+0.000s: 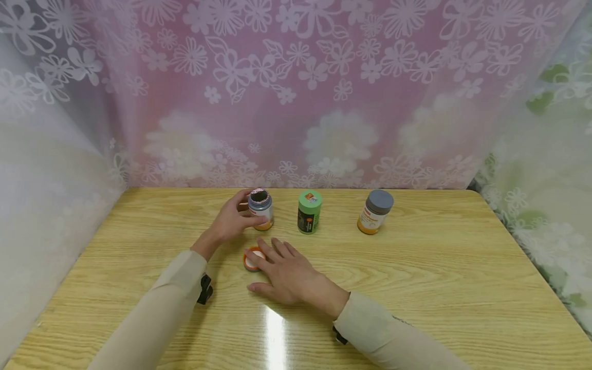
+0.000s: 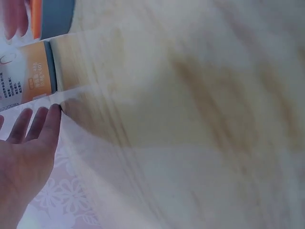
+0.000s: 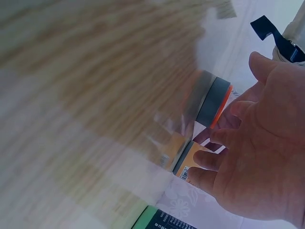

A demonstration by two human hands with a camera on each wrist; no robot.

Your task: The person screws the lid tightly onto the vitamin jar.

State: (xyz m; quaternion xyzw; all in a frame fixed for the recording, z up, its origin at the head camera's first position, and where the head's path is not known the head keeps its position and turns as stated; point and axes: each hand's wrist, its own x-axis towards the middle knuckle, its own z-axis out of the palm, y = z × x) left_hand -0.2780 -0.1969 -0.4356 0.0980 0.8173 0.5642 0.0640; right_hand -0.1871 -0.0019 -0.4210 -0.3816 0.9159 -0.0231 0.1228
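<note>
In the head view, my left hand (image 1: 234, 218) holds an uncapped jar (image 1: 263, 213) at the left, thumb across its white-and-orange label and fingers at its far left side. Torn foil rings the jar's dark mouth. Below it on the table lies its grey screw lid (image 1: 250, 265), upside down, with an orange rim and white inside. Over the lid hovers my right hand (image 1: 289, 275), fingers spread, one finger overlapping the lid. The right wrist view shows the lid (image 3: 213, 102) flat on the table beside the loosely bent fingers (image 3: 208, 160) of that hand.
Right of the uncapped jar stands a green-lidded black container (image 1: 309, 213). Farther right is a similar grey-capped jar (image 1: 373, 213) with its lid on. The wood-grain table (image 1: 439, 288) ends at a pink floral curtain (image 1: 296, 128) behind.
</note>
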